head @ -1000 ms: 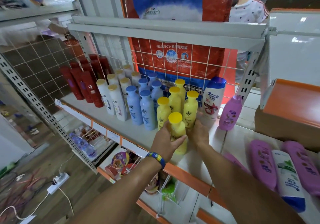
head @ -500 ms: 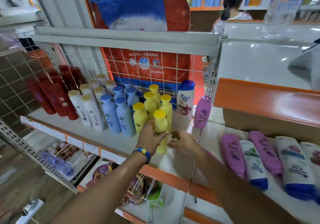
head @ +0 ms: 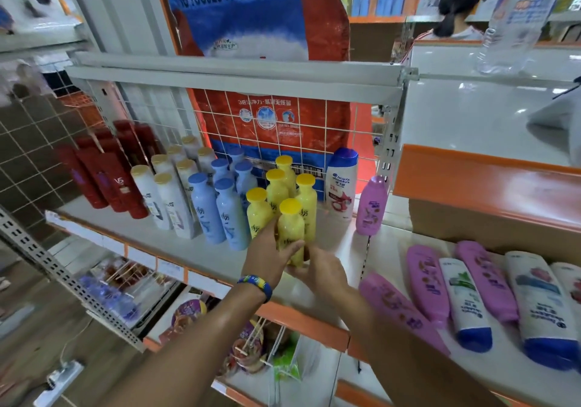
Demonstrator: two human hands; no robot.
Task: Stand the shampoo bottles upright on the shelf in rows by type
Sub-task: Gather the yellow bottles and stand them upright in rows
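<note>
Grey shelf (head: 125, 227) is bearing the front yellow bottle (head: 290, 234), upright at the head of its row. The left hand (head: 268, 259) is wrapping its middle, and the right hand (head: 320, 273) is sitting at its base, grip unclear through blur. Smooth, light plastic, likely slippery, so a mid-body hold suits it. To the right, purple bottles (head: 427, 281) are lying flat.

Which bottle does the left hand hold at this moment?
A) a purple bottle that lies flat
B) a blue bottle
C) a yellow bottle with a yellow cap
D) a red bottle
C: the left hand has its fingers curled round the front yellow bottle, which stands upright.
</note>
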